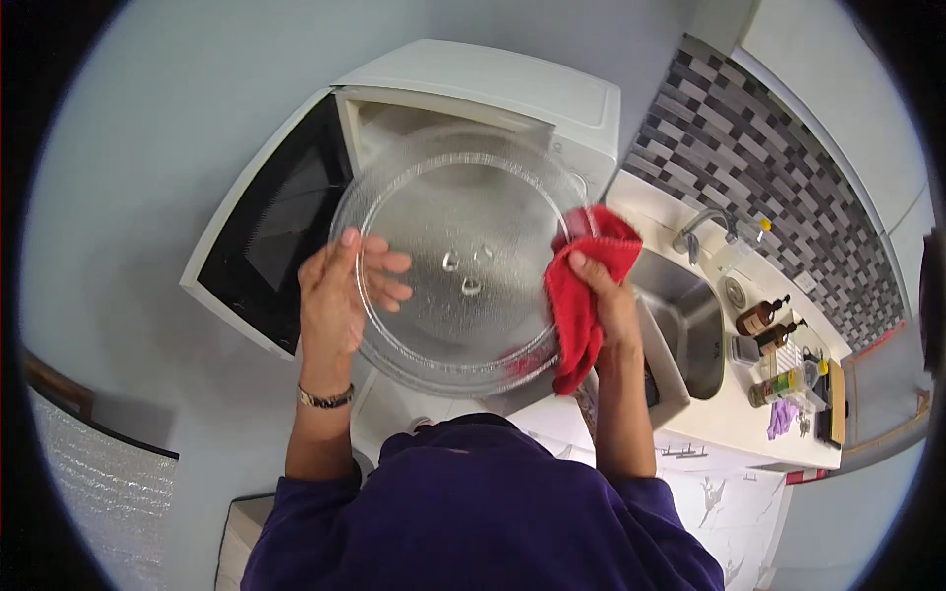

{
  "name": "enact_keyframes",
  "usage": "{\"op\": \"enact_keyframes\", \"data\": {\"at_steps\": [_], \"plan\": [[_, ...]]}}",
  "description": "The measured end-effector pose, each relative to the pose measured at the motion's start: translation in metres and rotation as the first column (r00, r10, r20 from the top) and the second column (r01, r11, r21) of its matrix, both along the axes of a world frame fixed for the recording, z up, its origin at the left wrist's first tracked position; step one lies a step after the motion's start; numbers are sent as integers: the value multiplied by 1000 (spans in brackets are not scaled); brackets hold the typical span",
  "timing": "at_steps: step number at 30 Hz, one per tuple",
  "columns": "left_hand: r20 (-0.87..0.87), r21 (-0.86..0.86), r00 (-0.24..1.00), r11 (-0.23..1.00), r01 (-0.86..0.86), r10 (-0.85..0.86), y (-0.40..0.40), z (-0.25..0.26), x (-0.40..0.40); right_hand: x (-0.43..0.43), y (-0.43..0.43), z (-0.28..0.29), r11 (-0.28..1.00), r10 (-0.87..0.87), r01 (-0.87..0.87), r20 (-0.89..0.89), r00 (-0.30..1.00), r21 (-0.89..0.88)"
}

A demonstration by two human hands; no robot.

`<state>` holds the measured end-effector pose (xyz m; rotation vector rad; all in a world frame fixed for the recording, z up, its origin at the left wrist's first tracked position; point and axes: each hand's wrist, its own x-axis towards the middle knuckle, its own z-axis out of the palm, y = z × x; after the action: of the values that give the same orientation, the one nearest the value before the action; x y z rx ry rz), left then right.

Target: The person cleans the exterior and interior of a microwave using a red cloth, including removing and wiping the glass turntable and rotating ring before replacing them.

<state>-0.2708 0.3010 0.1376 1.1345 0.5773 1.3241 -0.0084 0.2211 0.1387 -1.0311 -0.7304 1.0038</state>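
Observation:
A round glass microwave turntable plate (pixel 458 325) is held up in front of me, tilted, between both hands. My left hand (pixel 347 288) grips its left rim, the thumb on the near face and the fingers visible through the glass. At the right rim, my right hand (pixel 610 303) clasps a red cloth (pixel 573 318) that is folded over the edge. Through the clear glass, the cavity of a white microwave oven (pixel 488 70) shows just behind. Its door (pixel 273 229) hangs wide to the left. The plate hides part of the cavity.
To the right is a steel sink (pixel 684 325) with a faucet (pixel 709 221). Brown pump bottles (pixel 761 314), a clear bottle with a label (pixel 776 388) and a purple cloth (pixel 782 419) stand or lie on the white counter (pixel 709 436). A mosaic tile backsplash (pixel 768 170) rises behind.

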Motion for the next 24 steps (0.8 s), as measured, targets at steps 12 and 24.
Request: {"op": "enact_keyframes", "data": {"at_steps": [12, 24], "plan": [[15, -234, 945, 920, -314, 327, 18, -65, -20, -41, -17, -89, 945, 220, -198, 59, 974, -261], [399, -270, 905, 962, -36, 146, 198, -68, 66, -14, -35, -50, 973, 149, -49, 450, 880, -226]]}}
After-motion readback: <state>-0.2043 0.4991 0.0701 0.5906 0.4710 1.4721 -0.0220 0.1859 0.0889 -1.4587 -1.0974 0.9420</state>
